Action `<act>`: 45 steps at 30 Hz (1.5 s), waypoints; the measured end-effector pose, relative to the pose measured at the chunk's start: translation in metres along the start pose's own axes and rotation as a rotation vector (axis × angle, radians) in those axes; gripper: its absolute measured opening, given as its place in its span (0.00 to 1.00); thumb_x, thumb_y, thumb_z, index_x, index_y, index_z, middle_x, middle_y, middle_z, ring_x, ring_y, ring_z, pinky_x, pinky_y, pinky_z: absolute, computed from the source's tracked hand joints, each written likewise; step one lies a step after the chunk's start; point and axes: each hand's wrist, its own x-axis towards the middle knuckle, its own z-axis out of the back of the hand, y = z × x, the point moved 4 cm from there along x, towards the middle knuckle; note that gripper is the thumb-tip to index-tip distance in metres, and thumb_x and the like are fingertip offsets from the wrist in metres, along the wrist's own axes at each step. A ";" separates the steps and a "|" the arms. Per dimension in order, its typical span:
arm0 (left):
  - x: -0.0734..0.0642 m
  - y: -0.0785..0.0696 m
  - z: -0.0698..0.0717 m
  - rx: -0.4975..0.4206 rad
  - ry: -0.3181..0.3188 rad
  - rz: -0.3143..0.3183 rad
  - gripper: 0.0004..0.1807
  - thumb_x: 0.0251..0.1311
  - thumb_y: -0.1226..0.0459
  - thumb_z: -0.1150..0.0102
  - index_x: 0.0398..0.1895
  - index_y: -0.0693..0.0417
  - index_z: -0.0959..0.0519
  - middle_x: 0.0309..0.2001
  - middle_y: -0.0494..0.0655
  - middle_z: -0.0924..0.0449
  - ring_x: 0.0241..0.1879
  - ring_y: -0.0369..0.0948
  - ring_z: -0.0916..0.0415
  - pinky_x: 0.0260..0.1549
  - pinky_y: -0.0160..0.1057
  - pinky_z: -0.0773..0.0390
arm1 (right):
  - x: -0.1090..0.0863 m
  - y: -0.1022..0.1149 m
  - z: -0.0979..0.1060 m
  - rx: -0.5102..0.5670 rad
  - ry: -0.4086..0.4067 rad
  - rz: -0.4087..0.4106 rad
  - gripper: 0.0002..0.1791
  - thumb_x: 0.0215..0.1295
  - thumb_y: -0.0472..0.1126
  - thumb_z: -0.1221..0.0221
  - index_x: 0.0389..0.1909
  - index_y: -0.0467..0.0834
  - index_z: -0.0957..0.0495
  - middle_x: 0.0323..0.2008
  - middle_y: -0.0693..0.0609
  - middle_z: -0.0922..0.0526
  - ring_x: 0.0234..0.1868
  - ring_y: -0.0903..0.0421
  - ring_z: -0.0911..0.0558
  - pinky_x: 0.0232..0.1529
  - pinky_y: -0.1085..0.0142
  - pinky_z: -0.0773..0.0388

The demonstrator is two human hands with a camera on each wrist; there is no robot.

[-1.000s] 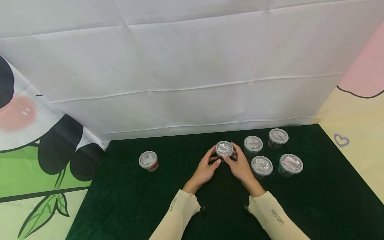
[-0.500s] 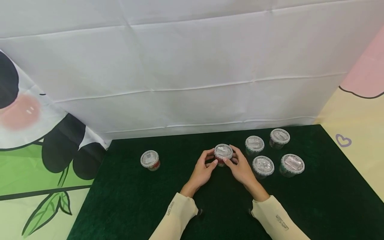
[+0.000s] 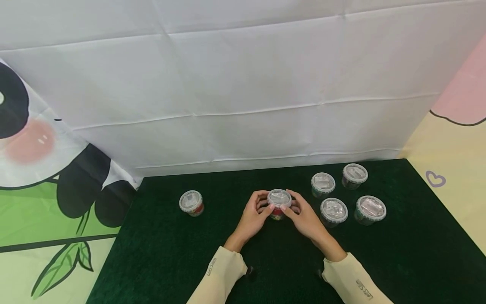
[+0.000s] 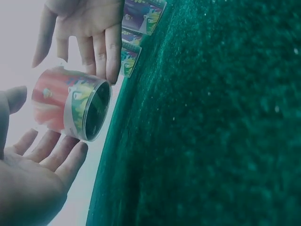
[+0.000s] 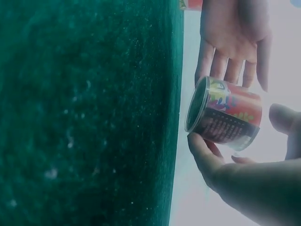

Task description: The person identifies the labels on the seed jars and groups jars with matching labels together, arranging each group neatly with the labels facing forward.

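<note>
Head view: left hand (image 3: 252, 216) and right hand (image 3: 305, 218) grasp one red-labelled tub (image 3: 279, 199) over green cloth (image 3: 171, 261).
Behind the grip hangs white sheet (image 3: 243, 84); near its right, four lidded tubs (image 3: 334, 210); well left, another tub (image 3: 191, 202).

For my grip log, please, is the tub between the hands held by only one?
No, the left hand and right hand hold the tub from opposite sides.

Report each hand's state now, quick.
Left hand: closed, holding one side of the red-labelled, round, clear plastic tub.
Right hand: closed, holding the same tub from the opposite side.
</note>
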 end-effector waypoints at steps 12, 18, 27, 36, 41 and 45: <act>-0.005 0.005 0.006 0.015 0.145 0.073 0.32 0.80 0.59 0.46 0.81 0.56 0.40 0.76 0.58 0.33 0.74 0.58 0.33 0.71 0.59 0.29 | -0.007 0.001 -0.001 0.014 0.080 0.009 0.34 0.82 0.43 0.46 0.82 0.39 0.44 0.70 0.30 0.28 0.68 0.35 0.24 0.67 0.42 0.24; -0.008 0.005 0.009 0.016 0.136 0.093 0.31 0.79 0.58 0.44 0.79 0.55 0.37 0.75 0.57 0.31 0.73 0.57 0.32 0.70 0.59 0.27 | -0.010 0.001 -0.004 0.042 0.086 0.005 0.34 0.83 0.43 0.46 0.82 0.39 0.44 0.69 0.31 0.27 0.68 0.36 0.23 0.68 0.42 0.24; -0.012 0.003 0.010 -0.015 0.049 0.130 0.30 0.78 0.55 0.42 0.77 0.53 0.34 0.73 0.55 0.29 0.71 0.55 0.29 0.70 0.58 0.28 | -0.015 0.001 -0.007 0.083 0.029 0.047 0.34 0.81 0.42 0.43 0.81 0.39 0.42 0.71 0.31 0.28 0.70 0.34 0.25 0.69 0.41 0.25; -0.014 0.001 0.005 0.009 -0.026 0.088 0.26 0.76 0.58 0.38 0.70 0.57 0.30 0.66 0.54 0.25 0.63 0.50 0.24 0.61 0.52 0.21 | -0.016 0.002 -0.013 0.036 -0.034 0.058 0.30 0.82 0.40 0.45 0.78 0.37 0.40 0.68 0.32 0.25 0.68 0.36 0.23 0.68 0.41 0.25; -0.016 -0.001 0.002 0.023 -0.044 0.091 0.26 0.75 0.58 0.36 0.69 0.57 0.30 0.65 0.54 0.25 0.60 0.49 0.24 0.59 0.50 0.20 | -0.016 0.001 -0.014 0.034 -0.057 0.045 0.28 0.83 0.40 0.46 0.77 0.37 0.39 0.67 0.33 0.25 0.67 0.37 0.22 0.68 0.42 0.25; -0.018 -0.002 0.002 0.032 -0.044 0.119 0.26 0.75 0.56 0.37 0.69 0.55 0.30 0.66 0.53 0.25 0.62 0.49 0.25 0.61 0.53 0.22 | -0.017 0.001 -0.013 0.056 -0.045 0.029 0.28 0.83 0.41 0.46 0.77 0.38 0.39 0.68 0.33 0.24 0.67 0.37 0.22 0.68 0.41 0.25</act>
